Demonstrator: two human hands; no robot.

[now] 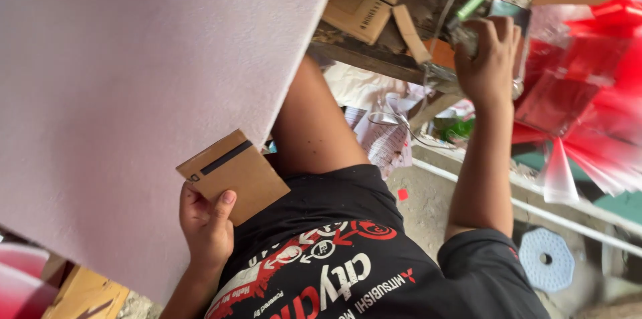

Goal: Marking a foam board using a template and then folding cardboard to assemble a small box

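pink board (134, 91) hides co-worker's forearm (314, 125) | red film (602, 91) blurred | left hand (207, 225) on cardboard piece (234, 175): fingertips hidden

Soft, even daylight; no hard shadows. Red plastic sheets (588, 85) at right smeared by motion blur. Pale foam board (134, 91) slightly overexposed.

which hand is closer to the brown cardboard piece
Left. The left hand grips the brown cardboard piece against the pink board; the right hand is far off, up at the cluttered bench.
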